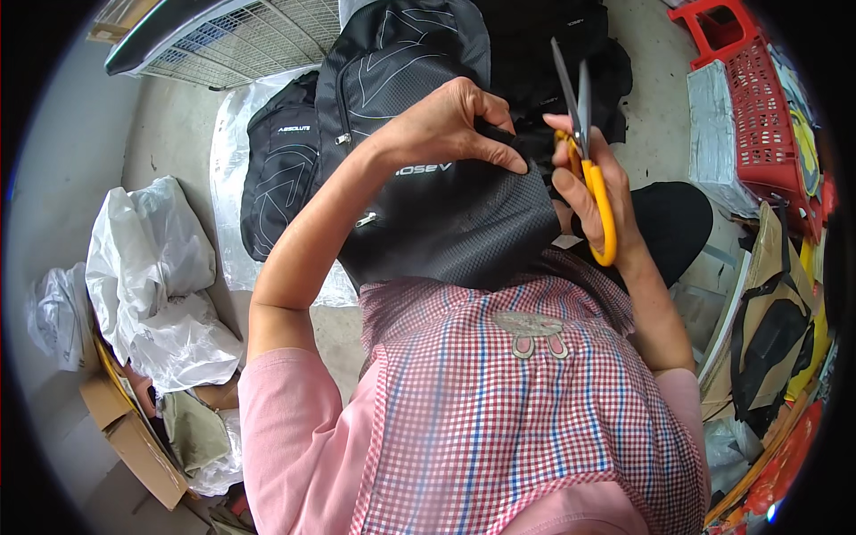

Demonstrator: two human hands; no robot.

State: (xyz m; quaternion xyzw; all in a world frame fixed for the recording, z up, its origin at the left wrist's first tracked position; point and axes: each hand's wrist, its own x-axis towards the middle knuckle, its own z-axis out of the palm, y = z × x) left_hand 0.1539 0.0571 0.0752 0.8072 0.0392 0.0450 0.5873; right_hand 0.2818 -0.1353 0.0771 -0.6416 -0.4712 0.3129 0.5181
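Observation:
A black backpack (pixel 419 218) with grey line patterns and silver zip pulls lies across my lap. My left hand (pixel 477 129) pinches its edge near the right side, thumb on top of the fabric. In my right hand (pixel 606 183) is a pair of scissors (pixel 603 214) with yellow handles. Their blades point up and away from me and stand slightly apart, clear of the backpack. A second black backpack (pixel 281 165) lies just left of the first. More black bags (pixel 571 67) are spread on the floor beyond my right hand.
At the far left stands a metal mesh rack (pixel 259 45). White plastic bags (pixel 156 267) and a cardboard box (pixel 134 437) are at my left. On the right are a red plastic basket (pixel 758 116), a silver-wrapped box (pixel 711 125) and a brown bag with black straps (pixel 762 312).

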